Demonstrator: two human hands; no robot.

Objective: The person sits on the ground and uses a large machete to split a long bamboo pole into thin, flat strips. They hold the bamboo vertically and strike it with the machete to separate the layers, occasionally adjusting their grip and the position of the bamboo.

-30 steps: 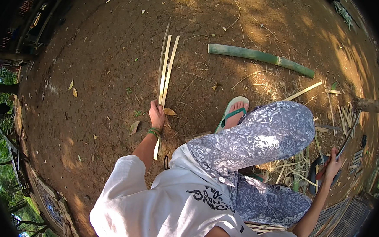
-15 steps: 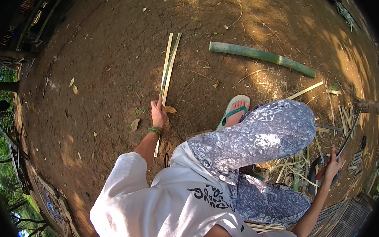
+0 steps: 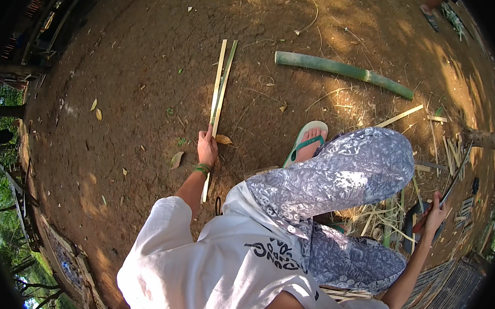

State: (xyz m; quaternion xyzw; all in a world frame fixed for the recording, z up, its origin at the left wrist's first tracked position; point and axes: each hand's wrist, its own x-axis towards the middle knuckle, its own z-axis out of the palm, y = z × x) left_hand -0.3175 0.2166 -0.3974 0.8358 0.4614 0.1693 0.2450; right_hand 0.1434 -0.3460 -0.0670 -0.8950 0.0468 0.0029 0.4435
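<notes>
My left hand (image 3: 207, 148) is closed around several long, thin bamboo strips (image 3: 222, 90), just over the bare ground at left of centre. Their far ends fan apart slightly, and the near ends stick out past my wrist. Far to the right, my right hand (image 3: 435, 216) grips a long-bladed knife (image 3: 459, 170), its dark narrow blade pointing away from me. The fingers cover most of its handle, though a reddish bit shows. Beside that hand lies a dark object (image 3: 409, 226) that I cannot make out.
A green bamboo pole (image 3: 335, 67) lies on the dirt ahead. Cut slivers (image 3: 377, 219) and a pile of short pieces (image 3: 454, 153) surround my right side, near a wooden post (image 3: 483, 139). A slatted bamboo panel (image 3: 443, 297) is at lower right. Another person's foot (image 3: 430, 17) shows at upper right.
Another person's foot has come into view at the upper right. My hands, the strips and the knife have hardly moved.
</notes>
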